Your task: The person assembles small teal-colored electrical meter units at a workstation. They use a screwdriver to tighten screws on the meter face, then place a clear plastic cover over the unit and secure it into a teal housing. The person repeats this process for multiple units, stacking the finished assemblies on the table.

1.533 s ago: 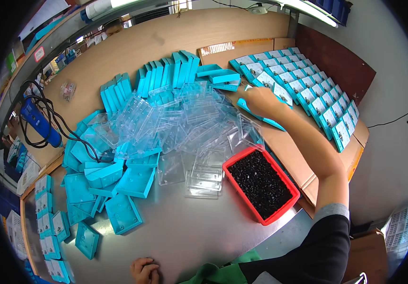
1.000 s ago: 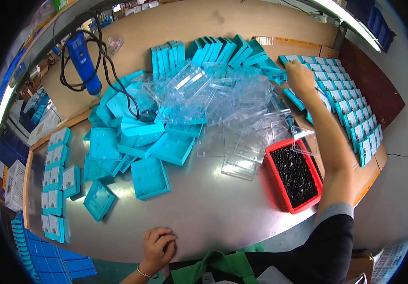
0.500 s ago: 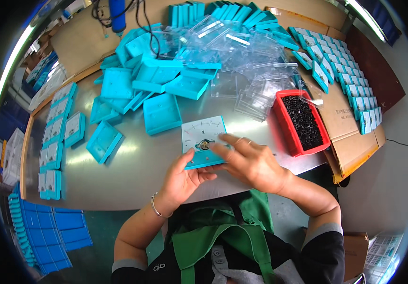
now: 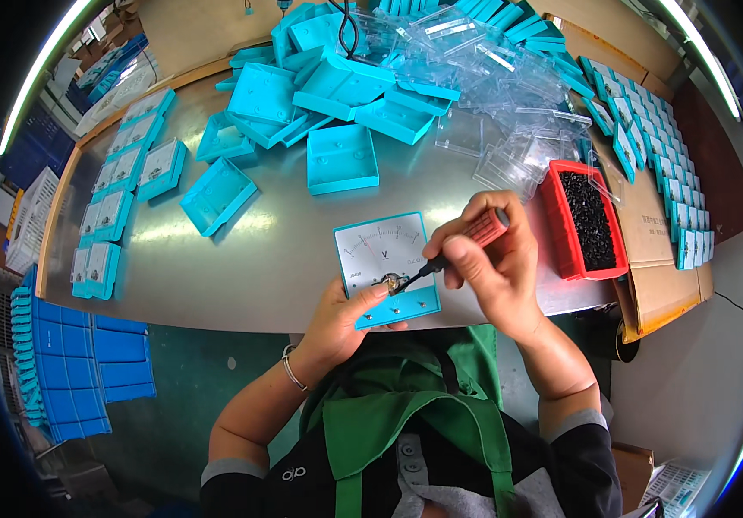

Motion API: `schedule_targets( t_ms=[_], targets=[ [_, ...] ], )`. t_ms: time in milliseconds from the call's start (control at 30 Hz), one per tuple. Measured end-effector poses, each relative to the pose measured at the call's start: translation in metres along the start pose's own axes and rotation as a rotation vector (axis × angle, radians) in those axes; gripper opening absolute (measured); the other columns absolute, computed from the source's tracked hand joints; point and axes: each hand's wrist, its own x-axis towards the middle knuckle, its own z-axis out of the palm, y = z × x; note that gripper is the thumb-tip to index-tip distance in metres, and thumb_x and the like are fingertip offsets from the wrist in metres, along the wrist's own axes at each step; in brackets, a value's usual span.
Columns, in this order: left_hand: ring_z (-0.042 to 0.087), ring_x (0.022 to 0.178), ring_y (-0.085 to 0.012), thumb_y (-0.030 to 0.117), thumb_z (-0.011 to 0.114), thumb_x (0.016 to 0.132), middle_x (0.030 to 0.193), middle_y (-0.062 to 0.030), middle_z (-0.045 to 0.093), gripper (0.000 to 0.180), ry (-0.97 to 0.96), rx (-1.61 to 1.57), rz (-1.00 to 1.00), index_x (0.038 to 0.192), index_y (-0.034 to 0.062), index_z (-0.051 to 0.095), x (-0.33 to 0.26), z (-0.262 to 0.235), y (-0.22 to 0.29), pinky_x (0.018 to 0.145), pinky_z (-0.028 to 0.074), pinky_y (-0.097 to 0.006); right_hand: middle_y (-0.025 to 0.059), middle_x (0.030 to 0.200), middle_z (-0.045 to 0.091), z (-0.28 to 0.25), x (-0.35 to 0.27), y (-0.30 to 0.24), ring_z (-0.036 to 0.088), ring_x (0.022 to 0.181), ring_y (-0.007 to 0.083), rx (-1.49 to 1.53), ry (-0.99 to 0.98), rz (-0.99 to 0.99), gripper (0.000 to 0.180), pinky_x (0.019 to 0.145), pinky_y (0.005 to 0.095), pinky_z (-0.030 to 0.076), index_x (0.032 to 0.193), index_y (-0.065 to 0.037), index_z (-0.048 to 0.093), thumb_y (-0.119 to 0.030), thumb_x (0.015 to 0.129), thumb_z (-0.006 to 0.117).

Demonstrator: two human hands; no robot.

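A square turquoise panel meter (image 4: 382, 259) with a white dial face lies at the near edge of the metal table (image 4: 251, 259). My left hand (image 4: 341, 324) grips it from below, thumb on its lower face. My right hand (image 4: 497, 268) holds a screwdriver (image 4: 466, 240) with an orange handle. Its dark tip touches the small screw at the bottom middle of the dial.
A red bin (image 4: 585, 223) of small black parts sits to the right on cardboard (image 4: 656, 276). Turquoise housings (image 4: 337, 155) and clear plastic covers (image 4: 510, 78) are heaped at the back. Finished meters stand in rows at left (image 4: 113, 207) and right (image 4: 656, 147).
My right hand came back from the far right pile. The meter is now at the table's near edge, held in my left hand, and the screwdriver is on its face.
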Motion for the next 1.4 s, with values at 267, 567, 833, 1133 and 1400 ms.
schedule_targets(
  t_ms=[267,567,833,1133,1400],
  targets=[
    [0.063,0.091,-0.0227,0.015,0.058,0.09,0.108,-0.0119,0.059,0.036,-0.005,-0.04,-0.021,0.119,-0.0001,0.046,0.006,0.003,-0.002,0.066,0.058,-0.039,0.0093,0.077,0.064,0.002,-0.011,0.021,0.061,0.058,0.0102,-0.162,0.132,-0.11,0.033,0.049,0.0233,0.049,0.102,-0.001,0.04,-0.009,0.086,0.067],
    [0.065,0.085,-0.0223,0.016,0.061,0.088,0.104,-0.0127,0.061,0.037,-0.025,0.09,-0.128,0.119,-0.0021,0.047,0.01,0.001,0.002,0.06,0.059,-0.035,0.0081,0.075,0.062,-0.012,-0.003,0.028,0.061,0.059,0.0129,-0.372,-0.134,-0.346,0.028,0.053,0.0264,0.049,0.101,-0.001,0.04,-0.008,0.087,0.063],
    [0.062,0.088,-0.0172,0.012,0.061,0.088,0.104,-0.0108,0.06,0.036,-0.094,0.517,-0.002,0.118,-0.0044,0.047,0.012,-0.005,-0.008,0.066,0.058,-0.033,0.0078,0.073,0.061,-0.025,0.019,0.024,0.055,0.054,0.0084,-0.053,-0.059,0.391,0.02,0.047,0.0233,0.045,0.1,-0.001,0.043,-0.009,0.089,0.059],
    [0.063,0.09,-0.0198,0.008,0.064,0.085,0.103,-0.013,0.062,0.035,-0.049,0.468,0.106,0.115,-0.0056,0.05,0.013,-0.017,-0.01,0.072,0.057,-0.034,0.0142,0.093,0.06,-0.08,0.11,0.102,0.065,0.082,0.0306,-1.55,0.024,-0.088,0.016,0.065,0.0387,0.055,0.091,-0.001,0.056,-0.002,0.075,0.057],
    [0.064,0.085,-0.0188,0.006,0.066,0.083,0.099,-0.0131,0.063,0.033,-0.025,0.435,0.145,0.111,-0.0068,0.053,-0.008,-0.023,-0.002,0.072,0.056,-0.033,0.0162,0.089,0.06,-0.027,0.043,0.095,0.067,0.077,0.0304,-1.478,-0.347,-0.066,0.009,0.065,0.0375,0.056,0.085,-0.002,0.056,-0.005,0.076,0.056]
  ],
)
